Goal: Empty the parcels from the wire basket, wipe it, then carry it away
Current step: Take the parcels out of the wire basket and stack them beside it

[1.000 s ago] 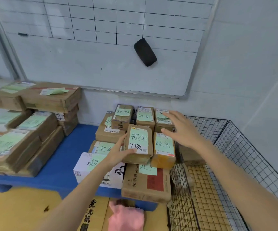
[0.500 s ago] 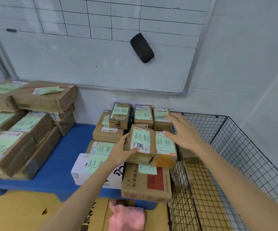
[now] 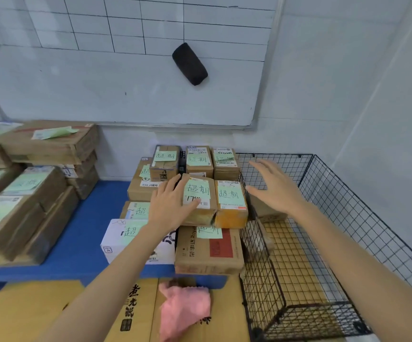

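Note:
A black wire basket [image 3: 348, 218] stands at the right on a straw mat. One brown parcel [image 3: 266, 208] shows inside it at the far left corner. Two small parcels with green notes, a brown one [image 3: 201, 201] and an orange-ended one [image 3: 232, 206], lie on a larger carton [image 3: 207, 250] left of the basket. My left hand [image 3: 170, 203] rests with straight fingers on the brown parcel's left side. My right hand [image 3: 274, 186] hovers open over the basket's left wall, just right of the orange-ended parcel, touching nothing. A pink cloth [image 3: 185, 309] lies on flat cardboard near me.
More labelled parcels [image 3: 195, 161] are stacked against the wall on a blue platform [image 3: 88, 230]. Larger cartons [image 3: 27, 193] are piled at the left. A whiteboard [image 3: 125, 70] with a black eraser [image 3: 190, 64] hangs above. Flat cardboard [image 3: 27, 312] covers the floor in front.
My right hand has lifted off the orange-ended parcel and moved right over the basket. My left hand stays against the brown parcel.

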Demonstrator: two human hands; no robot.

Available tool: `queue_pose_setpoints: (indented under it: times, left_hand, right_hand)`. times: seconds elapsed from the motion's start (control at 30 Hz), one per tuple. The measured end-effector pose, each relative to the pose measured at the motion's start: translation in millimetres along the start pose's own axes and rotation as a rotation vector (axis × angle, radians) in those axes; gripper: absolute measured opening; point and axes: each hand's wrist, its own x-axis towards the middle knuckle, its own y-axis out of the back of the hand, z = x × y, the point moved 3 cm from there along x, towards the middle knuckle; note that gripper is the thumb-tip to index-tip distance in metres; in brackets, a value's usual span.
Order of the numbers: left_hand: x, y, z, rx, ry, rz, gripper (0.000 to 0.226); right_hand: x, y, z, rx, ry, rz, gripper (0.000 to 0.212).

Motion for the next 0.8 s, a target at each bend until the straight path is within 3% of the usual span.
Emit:
queue_pose_setpoints:
  times: [0.17, 0.27, 0.5, 0.8]
  left_hand:
    - [-2.1, 8.0, 28.5, 0.091, -0.053, 0.015, 0.068]
    - [2.0, 7.7, 49.7, 0.095, -0.088, 0.012, 0.078]
    - [23.7, -16.5, 154.1, 0.011, -0.204, 0.022, 0.072]
    - [64.9, -92.1, 253.7, -0.05, -0.117, -0.17, 0.073]
  right_hand:
    - [-11.8, 3.2, 27.7, -0.004, -0.049, 0.0, 0.075]
    - [-12.9, 2.8, 49.7, -0.002, -0.055, 0.004, 0.074]
    - [-17.5, -12.5, 129.7, 0.001, -0.108, -0.108, 0.075]
    - [-0.3, -51.7, 231.7, 0.146, -0.145, -0.253, 0.075]
